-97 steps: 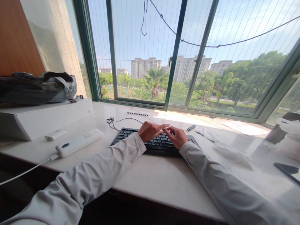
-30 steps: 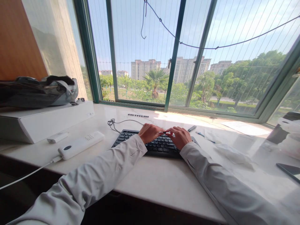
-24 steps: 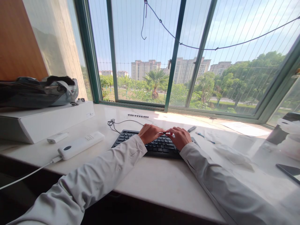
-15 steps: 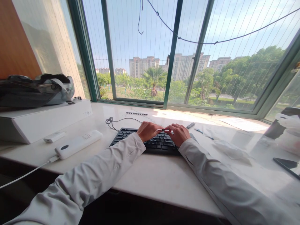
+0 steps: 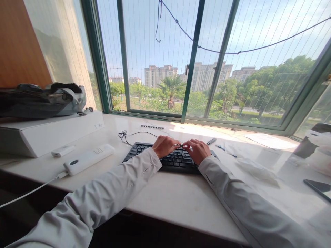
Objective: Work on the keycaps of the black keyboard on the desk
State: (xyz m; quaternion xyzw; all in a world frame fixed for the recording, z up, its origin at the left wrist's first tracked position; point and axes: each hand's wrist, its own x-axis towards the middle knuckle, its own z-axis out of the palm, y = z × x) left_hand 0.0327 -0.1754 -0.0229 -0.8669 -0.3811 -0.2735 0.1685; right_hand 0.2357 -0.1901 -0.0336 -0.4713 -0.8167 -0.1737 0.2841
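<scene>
Over a black keyboard my left hand and my right hand meet, fingertips almost touching. Between them they pinch a small black keycap, mostly covered by the fingers. Both hands are closed on it, thumbs and forefingers pressed together. The keyboard lies flat on the desk, its middle partly hidden under my hands and sleeves. Beyond it, a row of small black keycaps lies on the desk toward the window.
A bundled cable lies behind the keyboard. Right of it are a grey tool, a thin blue-and-black brush-like tool and a clear plastic bag. A phone rests far right. A white power bank and white box stand left.
The view has tilted slightly, so everything sits a little lower and to the right. My hands keep the small keycap pinched over the keyboard, with only slight finger movement.
</scene>
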